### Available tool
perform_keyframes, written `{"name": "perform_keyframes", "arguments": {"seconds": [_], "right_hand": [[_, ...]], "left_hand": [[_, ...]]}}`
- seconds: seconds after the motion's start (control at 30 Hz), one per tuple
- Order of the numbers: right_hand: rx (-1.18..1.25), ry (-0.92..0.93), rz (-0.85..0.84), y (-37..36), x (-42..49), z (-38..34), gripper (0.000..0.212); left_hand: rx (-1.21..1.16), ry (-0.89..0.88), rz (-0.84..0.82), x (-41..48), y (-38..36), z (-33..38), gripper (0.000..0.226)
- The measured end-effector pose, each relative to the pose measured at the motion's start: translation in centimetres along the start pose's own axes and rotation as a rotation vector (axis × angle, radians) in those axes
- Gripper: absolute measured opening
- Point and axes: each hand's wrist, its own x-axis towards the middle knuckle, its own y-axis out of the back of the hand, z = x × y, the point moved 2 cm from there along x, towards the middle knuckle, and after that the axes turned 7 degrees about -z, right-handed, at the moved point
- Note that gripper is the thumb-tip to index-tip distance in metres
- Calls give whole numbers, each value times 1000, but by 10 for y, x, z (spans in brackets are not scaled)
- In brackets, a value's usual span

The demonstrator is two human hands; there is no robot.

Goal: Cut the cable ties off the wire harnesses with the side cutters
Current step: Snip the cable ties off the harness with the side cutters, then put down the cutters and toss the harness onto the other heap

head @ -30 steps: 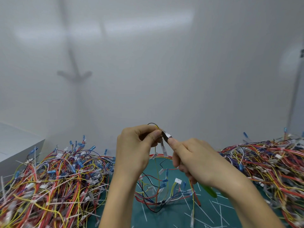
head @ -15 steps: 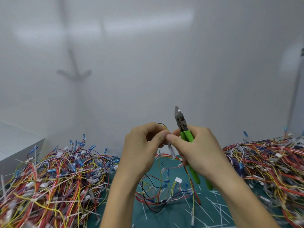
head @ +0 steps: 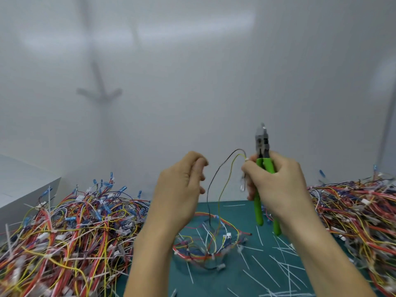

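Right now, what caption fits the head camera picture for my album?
Right hand grips green cutters and two wires; left hand holds nothing.

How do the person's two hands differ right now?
The right hand grips the green-handled side cutters, tip up; the left hand holds nothing. The right hand also pinches the raised wires; the left hand's fingers curl loosely. Both hover above the teal mat.
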Motion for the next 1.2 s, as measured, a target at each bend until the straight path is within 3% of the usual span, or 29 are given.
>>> {"name": "perform_keyframes", "arguments": {"seconds": [0.07,0.13,0.23,0.33,0.5,0.57,0.63,0.7,0.83,0.93,1.0,1.2], "right_hand": [[112,8,56,8,3,0,9],[161,22,92,16,4,1,20],[171,43,104,21,4,1,17],[163,46,101,20,4,1,19],[79,43,79,19,6,2,14],[-39,25,62,19,7,4,4],[-248,-8,23,20,8,10,12],[-485,-78,-50,18,7,16,17],[-739,-202,-230,11,5,32,26],[-771,-229,-296,5,7,42,43],[-759,-234,-279,4,8,47,49],[-790,-286,-143,12,12,55,43]], "left_hand": [[145,161,-121,-2,11,-18,14],[259,380,-359,-10,16,-39,33],[452,627,-617,-21,6,-66,56],[388,743,-678,-26,-16,-83,43],[366,786,-604,-29,-38,-101,38],[371,821,-579,-32,-43,-109,49],[383,828,-521,-33,-44,-112,60],[339,787,-377,-29,-42,-110,61],[-40,638,-54,-10,-32,-94,53],[-61,508,87,-1,-19,-74,38],[-49,445,172,1,-7,-59,42],[-77,304,338,-3,25,-33,35]]}}
